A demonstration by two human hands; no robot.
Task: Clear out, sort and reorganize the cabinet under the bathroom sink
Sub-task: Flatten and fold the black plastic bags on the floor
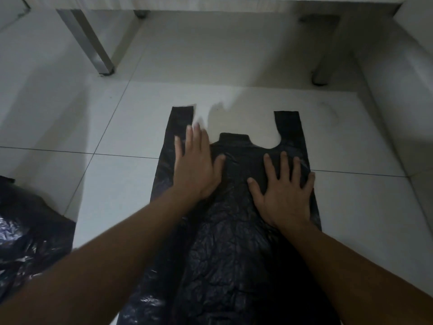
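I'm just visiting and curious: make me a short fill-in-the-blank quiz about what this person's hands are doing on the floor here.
1. Both hands press flat on a plastic bag whose colour is ____.
2. The bag lies spread out on the white tiled ____.
3. The left hand lies near the bag's left ____, a long strip pointing away from the person.
4. The right hand has its fingers spread, gripping ____.

Missing words: black; floor; handle; nothing
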